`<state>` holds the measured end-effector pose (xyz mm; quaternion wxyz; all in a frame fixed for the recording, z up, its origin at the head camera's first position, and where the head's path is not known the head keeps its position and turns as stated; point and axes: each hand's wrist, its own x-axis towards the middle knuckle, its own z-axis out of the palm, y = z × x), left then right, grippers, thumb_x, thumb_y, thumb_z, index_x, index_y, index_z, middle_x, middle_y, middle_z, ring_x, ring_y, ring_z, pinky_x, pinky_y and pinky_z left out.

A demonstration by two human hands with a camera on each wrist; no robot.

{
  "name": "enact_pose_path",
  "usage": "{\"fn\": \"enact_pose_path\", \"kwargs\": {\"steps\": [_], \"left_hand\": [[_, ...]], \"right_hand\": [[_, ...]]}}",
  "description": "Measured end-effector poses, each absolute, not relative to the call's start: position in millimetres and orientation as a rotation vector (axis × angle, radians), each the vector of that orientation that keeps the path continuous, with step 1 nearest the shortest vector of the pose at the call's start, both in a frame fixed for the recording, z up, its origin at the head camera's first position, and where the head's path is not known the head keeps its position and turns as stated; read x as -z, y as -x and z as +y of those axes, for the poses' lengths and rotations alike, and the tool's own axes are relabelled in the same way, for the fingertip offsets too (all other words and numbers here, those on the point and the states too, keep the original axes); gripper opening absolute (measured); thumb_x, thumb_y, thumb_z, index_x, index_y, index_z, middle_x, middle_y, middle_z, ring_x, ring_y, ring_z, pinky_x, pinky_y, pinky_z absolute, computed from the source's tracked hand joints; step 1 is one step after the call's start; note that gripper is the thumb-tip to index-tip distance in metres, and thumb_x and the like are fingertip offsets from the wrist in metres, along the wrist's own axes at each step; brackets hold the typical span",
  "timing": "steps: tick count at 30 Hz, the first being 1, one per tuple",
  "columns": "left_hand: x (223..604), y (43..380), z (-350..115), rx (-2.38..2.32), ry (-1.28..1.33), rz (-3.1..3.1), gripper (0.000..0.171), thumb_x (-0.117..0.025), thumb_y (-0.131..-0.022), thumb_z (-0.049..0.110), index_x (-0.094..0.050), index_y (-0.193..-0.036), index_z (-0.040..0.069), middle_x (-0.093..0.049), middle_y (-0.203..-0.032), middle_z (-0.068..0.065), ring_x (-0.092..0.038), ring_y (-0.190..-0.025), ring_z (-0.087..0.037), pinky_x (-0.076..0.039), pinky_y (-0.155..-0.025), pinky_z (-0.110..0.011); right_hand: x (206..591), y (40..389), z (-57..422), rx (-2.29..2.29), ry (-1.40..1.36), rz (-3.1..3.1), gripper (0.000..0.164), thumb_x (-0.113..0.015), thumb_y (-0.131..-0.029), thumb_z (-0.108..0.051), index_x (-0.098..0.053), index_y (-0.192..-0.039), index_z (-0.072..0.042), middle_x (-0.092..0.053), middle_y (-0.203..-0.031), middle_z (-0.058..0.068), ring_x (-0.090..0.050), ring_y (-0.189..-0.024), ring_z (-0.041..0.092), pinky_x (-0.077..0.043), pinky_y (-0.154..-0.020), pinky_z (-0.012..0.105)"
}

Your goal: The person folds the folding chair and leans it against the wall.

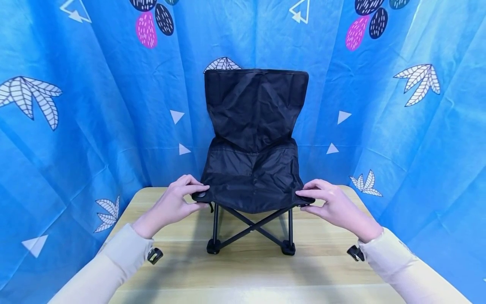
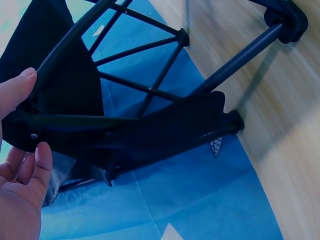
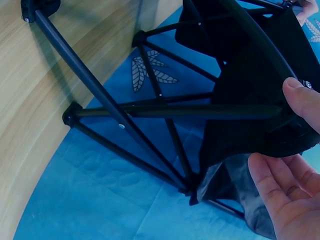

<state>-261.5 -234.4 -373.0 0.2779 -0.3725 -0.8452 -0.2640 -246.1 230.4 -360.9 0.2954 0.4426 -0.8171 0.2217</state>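
A black fabric folding chair stands unfolded and upright, its seat front facing me and its crossed metal legs below. My left hand pinches the seat's front left corner, fingers on top and thumb underneath. At the front right corner, my right hand grips the seat the same way. Seen from the left wrist, the thumb and fingers lie on either side of the dark corner. In the right wrist view, the right hand holds its corner near a leg tube.
The chair's feet rest on a light wooden table. Blue patterned curtains hang behind and on both sides, close to the chair's back. A dark wrist fitting sits at the left cuff, another at the right.
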Motion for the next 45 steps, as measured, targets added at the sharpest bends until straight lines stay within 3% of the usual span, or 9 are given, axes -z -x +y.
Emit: {"fn": "enact_pose_path", "kwargs": {"steps": [15, 35, 45], "left_hand": [[367.5, 258.6, -230.3, 0.696, 0.959, -2.307, 0.050, -0.101, -0.073, 0.005, -0.084, -0.120, 0.006, -0.075, -0.111, -0.006, -0.069, -0.101, -0.026, -0.059, -0.079, -0.042], [364.3, 255.4, -219.7, 0.678, 0.965, -2.239, 0.047, -0.101, -0.073, 0.008, -0.085, -0.117, 0.006, -0.075, -0.109, -0.007, -0.068, -0.101, -0.027, -0.059, -0.079, -0.043], [363.7, 259.5, -219.2, 0.670, 0.984, -2.222, 0.046, -0.100, -0.074, 0.009, -0.085, -0.118, 0.006, -0.074, -0.108, -0.007, -0.066, -0.100, -0.027, -0.059, -0.079, -0.042]], "right_hand": [[357.8, 246.3, 229.2, -0.607, -1.173, -2.170, 0.052, -0.099, -0.065, 0.005, -0.085, -0.114, -0.008, -0.074, -0.105, 0.007, -0.067, -0.087, 0.018, -0.053, -0.076, 0.016], [356.0, 251.2, 228.2, -0.659, -1.183, -2.146, 0.051, -0.097, -0.066, 0.008, -0.084, -0.113, -0.005, -0.074, -0.105, 0.010, -0.067, -0.087, 0.019, -0.054, -0.072, 0.021], [356.5, 255.7, 225.6, -0.675, -1.190, -2.109, 0.052, -0.097, -0.063, 0.009, -0.084, -0.112, -0.007, -0.074, -0.105, 0.010, -0.067, -0.087, 0.020, -0.052, -0.074, 0.018]]}}
